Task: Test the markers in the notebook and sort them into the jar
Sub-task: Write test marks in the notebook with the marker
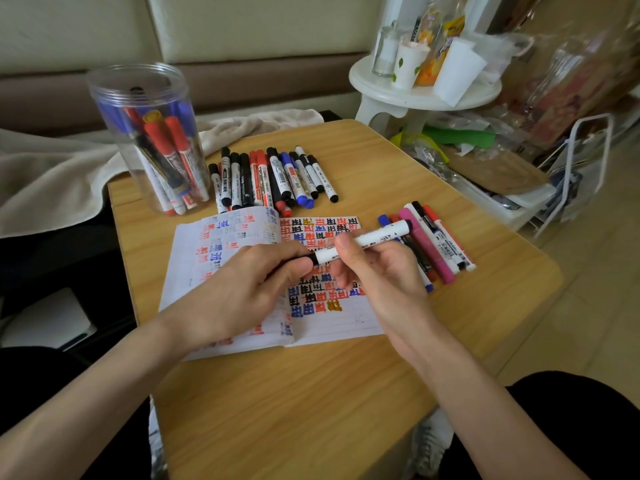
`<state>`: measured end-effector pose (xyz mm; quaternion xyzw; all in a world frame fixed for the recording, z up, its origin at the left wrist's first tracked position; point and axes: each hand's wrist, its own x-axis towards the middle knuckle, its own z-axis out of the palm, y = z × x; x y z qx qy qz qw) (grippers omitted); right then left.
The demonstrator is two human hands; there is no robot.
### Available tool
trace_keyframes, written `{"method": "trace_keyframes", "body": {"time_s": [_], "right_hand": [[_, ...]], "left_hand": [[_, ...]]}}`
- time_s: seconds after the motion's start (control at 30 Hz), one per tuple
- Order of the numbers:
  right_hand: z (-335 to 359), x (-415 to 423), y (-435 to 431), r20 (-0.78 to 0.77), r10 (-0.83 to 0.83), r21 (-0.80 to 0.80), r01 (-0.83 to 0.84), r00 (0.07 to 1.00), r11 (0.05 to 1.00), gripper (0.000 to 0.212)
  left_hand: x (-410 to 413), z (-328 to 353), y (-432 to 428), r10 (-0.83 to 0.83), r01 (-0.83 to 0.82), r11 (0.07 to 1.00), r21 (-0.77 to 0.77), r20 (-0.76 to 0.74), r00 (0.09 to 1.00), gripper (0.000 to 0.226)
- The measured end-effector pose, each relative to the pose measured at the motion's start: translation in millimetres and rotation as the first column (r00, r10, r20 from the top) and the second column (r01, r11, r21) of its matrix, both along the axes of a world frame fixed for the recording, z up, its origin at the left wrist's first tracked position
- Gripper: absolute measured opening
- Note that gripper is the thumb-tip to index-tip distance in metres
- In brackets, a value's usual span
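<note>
A clear jar (145, 133) holding markers stands at the far left corner of the tabletop (311, 393). The open notebook (214, 258) lies in the middle. Above it the left hand (242, 292) pinches the black end of a white marker (374, 239), and the right hand (377, 275) grips its barrel. A row (273, 178) of markers lies beyond the notebook, a pile (436, 244) to its right.

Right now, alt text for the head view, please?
A white marker is held over an open, scribble-filled notebook: left hand gripping its black end, right hand its barrel. Loose markers and a part-filled jar sit on the wooden table.
</note>
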<state>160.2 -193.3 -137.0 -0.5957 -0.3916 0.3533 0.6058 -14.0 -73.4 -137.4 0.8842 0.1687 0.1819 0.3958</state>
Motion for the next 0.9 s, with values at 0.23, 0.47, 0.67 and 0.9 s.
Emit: {"method": "trace_keyframes", "body": {"time_s": [0.23, 0.47, 0.67, 0.9], "right_hand": [[-2, -5, 1, -0.091, -0.043, 0.003, 0.044, 0.995, 0.999, 0.036], [-2, -13, 3, -0.143, -0.134, -0.06, 0.127, 0.981, 0.99, 0.033], [-3, -13, 3, -0.107, -0.142, -0.056, 0.137, 0.984, 0.989, 0.027], [-4, -9, 3, -0.077, -0.12, -0.025, 0.118, 0.99, 0.993, 0.031]], "left_hand": [[4, -7, -4, 0.143, -0.146, 0.983, 0.111, 0.037, 0.989, 0.014], [6, -10, -11, 0.163, -0.183, 0.919, 0.348, 0.086, 0.983, 0.029], [8, -6, -14, 0.172, -0.185, 0.924, 0.335, 0.067, 0.983, 0.033], [6, -4, -12, 0.135, -0.141, 0.979, 0.147, 0.053, 0.989, 0.015]]}}
